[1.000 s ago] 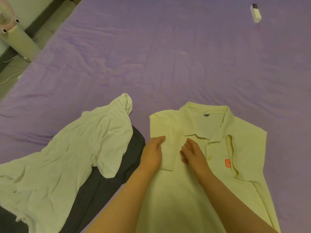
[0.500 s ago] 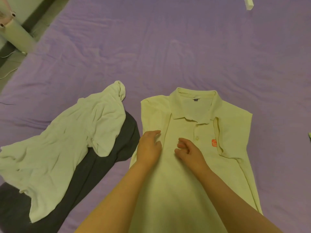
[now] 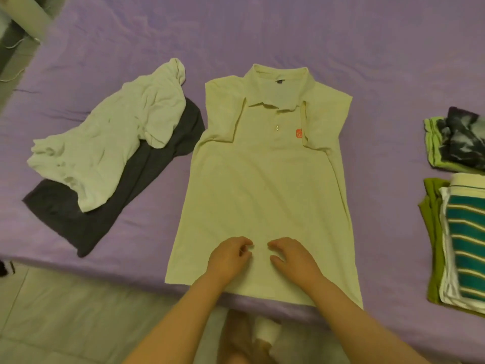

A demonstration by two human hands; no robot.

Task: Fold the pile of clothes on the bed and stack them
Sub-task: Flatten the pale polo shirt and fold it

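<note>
Polo shirt (image 3: pixel 265 185), pale yellow, spread front-up on the purple bed sheet (image 3: pixel 262 35), collar at the far end, hem lying near the bed's near edge. Both short sleeves folded inward over the chest, an orange logo (image 3: pixel 299 133) showing just beside the folded sleeve on the shirt's right-hand side of the view. Left hand (image 3: pixel 229 257) resting on the lower part of the polo shirt, fingers curled inward, fingertips apparently pinching a little of the fabric, though not certain. Right hand (image 3: pixel 291 254) just beside it on the same stretch of cloth, fingers bent and loosely spread, tips touching the fabric, nothing clearly gripped. A small gap between the two hands. Left of the polo shirt, a crumpled white garment (image 3: pixel 112 137) lying on top of a dark grey garment (image 3: pixel 105 222), the grey one close beside the polo's sleeve fold. Right of the polo shirt, well apart, two stacks of folded clothes: a farther one topped by a dark mottled piece (image 3: pixel 464 137), a nearer one topped by a teal striped piece (image 3: pixel 467 243).
</note>
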